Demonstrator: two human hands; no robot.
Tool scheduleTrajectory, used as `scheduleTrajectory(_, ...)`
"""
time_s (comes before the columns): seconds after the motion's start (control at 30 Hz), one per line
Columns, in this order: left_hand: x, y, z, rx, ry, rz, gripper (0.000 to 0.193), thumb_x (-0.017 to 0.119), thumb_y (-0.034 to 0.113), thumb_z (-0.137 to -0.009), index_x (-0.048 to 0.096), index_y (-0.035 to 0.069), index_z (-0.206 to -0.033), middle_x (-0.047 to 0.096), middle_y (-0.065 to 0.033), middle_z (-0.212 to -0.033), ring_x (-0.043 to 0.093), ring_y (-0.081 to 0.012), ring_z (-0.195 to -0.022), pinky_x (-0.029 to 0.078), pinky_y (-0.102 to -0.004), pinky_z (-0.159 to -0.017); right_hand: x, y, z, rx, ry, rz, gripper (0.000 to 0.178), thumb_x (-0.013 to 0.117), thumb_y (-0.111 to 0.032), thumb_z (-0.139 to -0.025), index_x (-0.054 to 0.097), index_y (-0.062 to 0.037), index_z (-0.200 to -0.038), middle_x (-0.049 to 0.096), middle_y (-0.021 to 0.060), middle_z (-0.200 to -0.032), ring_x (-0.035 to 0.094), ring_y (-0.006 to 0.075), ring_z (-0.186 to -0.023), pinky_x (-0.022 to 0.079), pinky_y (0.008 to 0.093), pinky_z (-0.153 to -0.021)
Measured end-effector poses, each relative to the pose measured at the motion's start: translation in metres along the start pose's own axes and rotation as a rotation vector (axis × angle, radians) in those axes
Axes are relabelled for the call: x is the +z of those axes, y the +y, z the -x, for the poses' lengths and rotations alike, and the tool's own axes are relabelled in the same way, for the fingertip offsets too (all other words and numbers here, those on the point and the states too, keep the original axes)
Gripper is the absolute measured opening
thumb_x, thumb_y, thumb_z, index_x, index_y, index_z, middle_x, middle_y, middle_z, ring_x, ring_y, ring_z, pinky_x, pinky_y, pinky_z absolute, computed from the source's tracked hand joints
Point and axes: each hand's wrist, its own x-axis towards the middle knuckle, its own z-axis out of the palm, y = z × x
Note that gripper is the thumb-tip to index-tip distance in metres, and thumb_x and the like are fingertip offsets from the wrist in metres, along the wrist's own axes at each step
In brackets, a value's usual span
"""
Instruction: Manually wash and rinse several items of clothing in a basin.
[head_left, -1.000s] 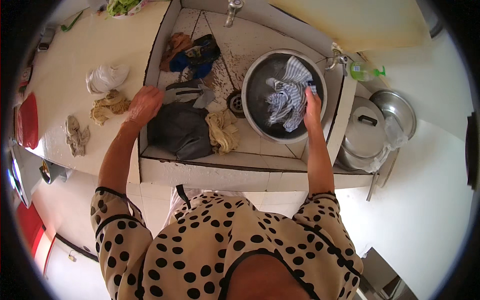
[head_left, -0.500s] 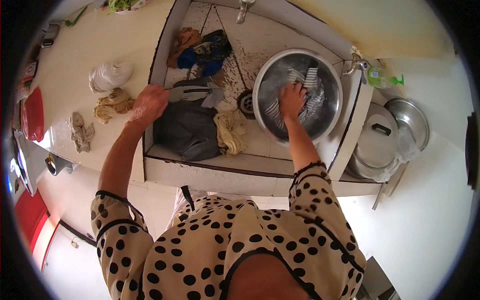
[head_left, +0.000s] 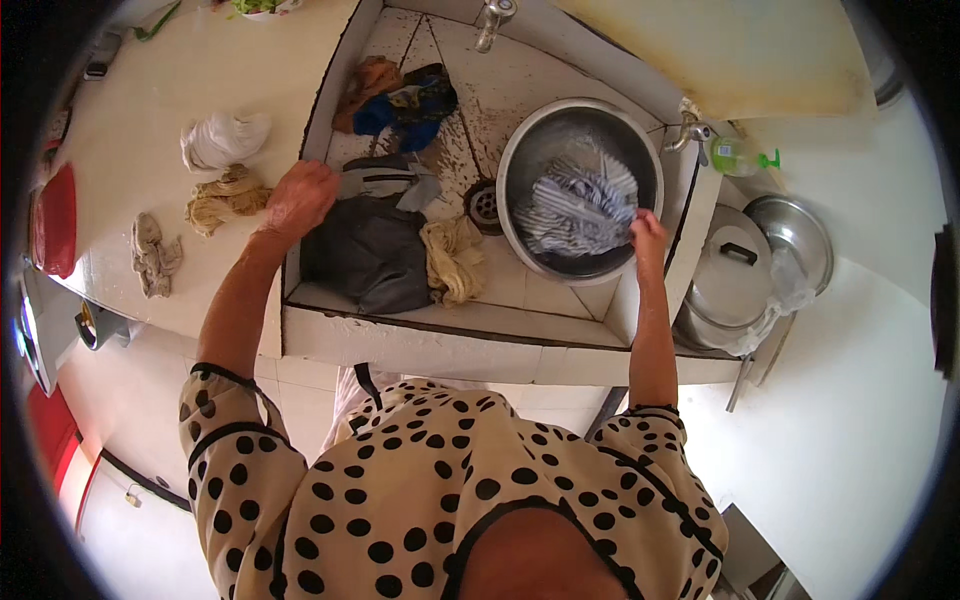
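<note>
My right hand (head_left: pixel 649 236) is closed on the edge of a wet striped cloth (head_left: pixel 580 208), blue-grey and white, at the right side of a round steel basin (head_left: pixel 508 165). The cloth lies bunched in water in the basin, which stands in a tiled sink (head_left: pixel 500 332). My left hand (head_left: pixel 303 196) rests on the sink's left edge with its fingers curled over it. Beside it, inside the sink, lie a dark grey garment (head_left: pixel 365 255) and a cream cloth (head_left: pixel 453 258). Farther back are blue and dark cloths (head_left: pixel 408 110) and a brown cloth (head_left: pixel 368 88).
A white cloth bundle (head_left: pixel 226 141), a tan cloth (head_left: pixel 228 198) and a beige cloth (head_left: pixel 153 255) lie on the left counter. One tap (head_left: pixel 492 22) is at the back, another tap (head_left: pixel 690 130) at the right. A green bottle (head_left: pixel 735 157) and lidded pot (head_left: pixel 728 265) stand beyond the sink.
My right hand has moved from the middle of the basin to its right side and now grips the cloth's edge. The cloth is bunched differently. My left hand stays on the sink edge.
</note>
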Motion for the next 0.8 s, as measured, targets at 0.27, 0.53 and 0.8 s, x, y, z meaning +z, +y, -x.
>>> scheduleTrajectory(0.27,-0.006,0.003,-0.012,-0.048,-0.037,-0.020,0.017,0.065,0.004,-0.069,0.061,0.002,-0.086,0.057,-0.0097,-0.082,0.055,-0.0267,-0.086,0.045,-0.0364,-0.078,0.106,0.082,-0.058,-0.464,0.345,1.446,0.048,0.062,-0.029,-0.083,0.053,-0.0073,-0.124,0.055,0.0136,-0.121,0.051,0.0287,-0.113,0.038,0.0532,-0.090)
scheduleTrajectory(0.53,-0.007,0.005,-0.006,-0.036,-0.073,0.007,0.020,0.064,0.004,-0.073,0.059,0.002,-0.092,0.057,-0.0127,-0.086,0.055,-0.0310,-0.088,0.047,-0.0429,-0.078,0.084,0.012,-0.054,-0.430,0.138,0.754,0.034,0.063,-0.023,-0.084,0.060,0.0004,-0.109,0.065,0.0094,-0.090,0.059,0.0230,-0.077,0.044,0.0345,-0.072)
scheduleTrajectory(0.8,0.006,-0.004,-0.001,-0.037,-0.084,-0.012,0.020,0.064,0.006,-0.074,0.060,0.002,-0.093,0.059,-0.0125,-0.088,0.055,-0.0312,-0.093,0.046,-0.0415,-0.084,0.028,-0.073,0.062,-0.493,-0.224,0.630,0.024,0.066,-0.015,-0.083,0.062,0.0026,-0.099,0.058,0.0009,-0.080,0.050,0.0088,-0.072,0.042,0.0245,-0.068)
